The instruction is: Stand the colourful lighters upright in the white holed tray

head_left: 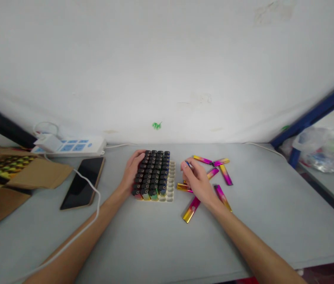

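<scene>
A white holed tray (170, 193) stands in front of me, packed with rows of upright slim tubes with black tops (154, 169). The tray's right-hand column of holes holds nothing, nor do a couple of holes at the near edge. Curled against the left side of the block, my left hand (132, 167) steadies it by its far left corner. To the tray's right, my right hand (196, 177) pinches a small piece with a dark blue tip, mostly hidden by the fingers. Several shiny pink-and-gold flat tubes (191, 210) lie scattered around and under that hand.
At the left are an open cardboard box (39, 173) with yellow-and-black things inside, a dark phone (83, 182), and a white power strip (79, 146). A white cable (97, 205) crosses over my left forearm. Clear plastic bags (327, 148) lie beyond the blue post (295, 156).
</scene>
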A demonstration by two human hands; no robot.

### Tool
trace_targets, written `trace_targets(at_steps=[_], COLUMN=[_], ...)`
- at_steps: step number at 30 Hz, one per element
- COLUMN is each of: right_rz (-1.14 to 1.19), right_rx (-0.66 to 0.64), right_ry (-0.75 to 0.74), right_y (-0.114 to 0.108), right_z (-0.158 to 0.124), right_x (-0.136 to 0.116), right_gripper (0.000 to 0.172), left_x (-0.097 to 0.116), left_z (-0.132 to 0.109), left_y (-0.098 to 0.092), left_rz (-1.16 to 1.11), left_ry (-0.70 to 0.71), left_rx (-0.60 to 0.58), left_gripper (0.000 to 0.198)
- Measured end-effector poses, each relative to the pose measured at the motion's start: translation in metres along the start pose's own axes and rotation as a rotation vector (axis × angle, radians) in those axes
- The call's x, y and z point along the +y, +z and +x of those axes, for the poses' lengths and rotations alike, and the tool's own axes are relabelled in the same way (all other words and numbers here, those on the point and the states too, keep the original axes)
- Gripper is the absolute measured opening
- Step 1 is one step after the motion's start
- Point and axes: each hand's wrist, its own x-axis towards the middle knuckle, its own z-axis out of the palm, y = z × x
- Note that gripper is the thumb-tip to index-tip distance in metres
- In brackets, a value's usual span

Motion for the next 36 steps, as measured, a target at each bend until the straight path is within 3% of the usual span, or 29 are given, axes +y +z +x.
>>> trace_targets(at_steps=[4, 12, 22, 25, 29, 32, 36], right_rz=[-0.001, -0.013, -0.057, -0.091, -0.301, -0.380, -0.307], right_rx=[0.066, 0.078, 0.005, -0.032, 0.013, -0.076, -0.248], right_ry=[0.093, 0.131, 0.097, -0.018, -0.227, -0.186, -0.208], right_y=[0.003, 0.001, -0.001, -0.006, -0.020, -0.031, -0.030], right_z=[-0.006, -0.007, -0.012, -0.011, -0.012, -0.015, -0.023], right_x=[0.002, -0.007, -0.012, -0.013, -0.023, -0.032, -0.033], right_gripper=[0.054, 0.037, 0.039, 0.035, 0.036, 0.047, 0.048], left_x=[-0.001, -0.004, -0.001, -0.002, -0.003, -0.003, -0.003], left_z=[0.000, 0.001, 0.002, 0.002, 0.001, 0.001, 0.000], left_y=[-0.001, -0.003, -0.002, -0.001, 0.000, 0.001, 0.001], left_rz=[0.006, 0.014, 0.023, 0.007, 0.009, -0.004, -0.019], left_ry=[-0.017, -0.013, -0.005, -0.003, 0.015, 0.016, 0.012], left_rx=[-0.009, -0.019, -0.016, -0.018, -0.009, -0.003, -0.008], left_gripper=[0.034, 0.032, 0.032, 0.030, 0.028, 0.027, 0.028])
